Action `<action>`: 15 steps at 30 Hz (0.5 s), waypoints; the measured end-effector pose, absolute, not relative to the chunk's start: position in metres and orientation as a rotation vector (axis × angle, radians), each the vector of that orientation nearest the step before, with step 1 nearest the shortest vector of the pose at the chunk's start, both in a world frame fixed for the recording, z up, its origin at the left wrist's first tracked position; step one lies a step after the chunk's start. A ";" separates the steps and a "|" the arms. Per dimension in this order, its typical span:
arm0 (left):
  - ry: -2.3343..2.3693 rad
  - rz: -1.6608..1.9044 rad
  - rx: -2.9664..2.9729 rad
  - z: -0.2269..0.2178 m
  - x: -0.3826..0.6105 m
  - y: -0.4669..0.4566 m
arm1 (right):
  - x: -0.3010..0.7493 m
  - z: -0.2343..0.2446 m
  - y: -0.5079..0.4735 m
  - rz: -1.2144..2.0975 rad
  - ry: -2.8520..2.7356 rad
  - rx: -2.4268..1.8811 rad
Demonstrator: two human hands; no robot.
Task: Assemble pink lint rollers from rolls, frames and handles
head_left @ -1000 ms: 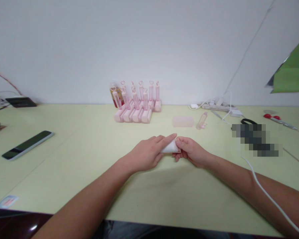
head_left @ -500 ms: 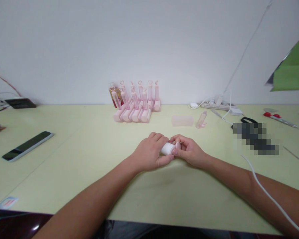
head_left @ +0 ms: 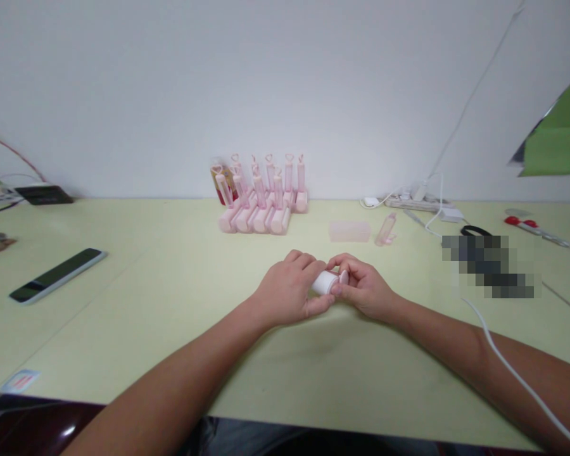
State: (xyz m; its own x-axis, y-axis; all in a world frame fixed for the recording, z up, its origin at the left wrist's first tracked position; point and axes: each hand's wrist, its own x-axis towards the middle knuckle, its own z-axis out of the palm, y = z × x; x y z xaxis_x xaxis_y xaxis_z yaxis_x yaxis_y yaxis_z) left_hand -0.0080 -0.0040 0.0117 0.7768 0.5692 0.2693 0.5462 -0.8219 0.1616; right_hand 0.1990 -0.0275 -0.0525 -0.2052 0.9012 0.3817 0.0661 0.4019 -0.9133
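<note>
Just above the table, my left hand (head_left: 294, 288) is wrapped round a white cylinder (head_left: 323, 283). A small pale pink piece (head_left: 344, 277) sits at the cylinder's right end, pinched by the thumb and fingers of my right hand (head_left: 363, 288). Fingers cover part of both, so how they join is hidden. Beyond my hands lie a translucent pink rectangular block (head_left: 349, 232) and a slim pink translucent tube-like part (head_left: 386, 229). Farther back stand several pink assembled items (head_left: 261, 206) in rows, each with a block-like base and an upright tube topped by a loop.
A phone-like dark slab (head_left: 57, 275) lies at left on the pale table (head_left: 171, 342). At right are a power strip (head_left: 418, 201), red-handled scissors-like tool (head_left: 532, 227) and a blurred-out dark object (head_left: 489, 266). A white cable (head_left: 508, 361) crosses over my right forearm.
The whole view has shifted slightly. My hands keep the same hold on the white cylinder and the pink piece, with barely any visible motion.
</note>
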 end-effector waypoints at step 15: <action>0.929 0.504 2.917 0.016 -0.009 -0.005 | 0.198 -0.052 -0.029 0.770 -1.637 -0.837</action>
State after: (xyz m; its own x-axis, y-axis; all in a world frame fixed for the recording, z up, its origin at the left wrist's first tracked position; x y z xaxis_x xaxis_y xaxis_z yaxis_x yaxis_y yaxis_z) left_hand -0.0088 -0.0050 0.0158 0.7680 0.5694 0.2933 0.5566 -0.8199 0.1341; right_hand 0.1975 -0.0292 -0.0523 -0.1612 0.8388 0.5201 0.1340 0.5407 -0.8305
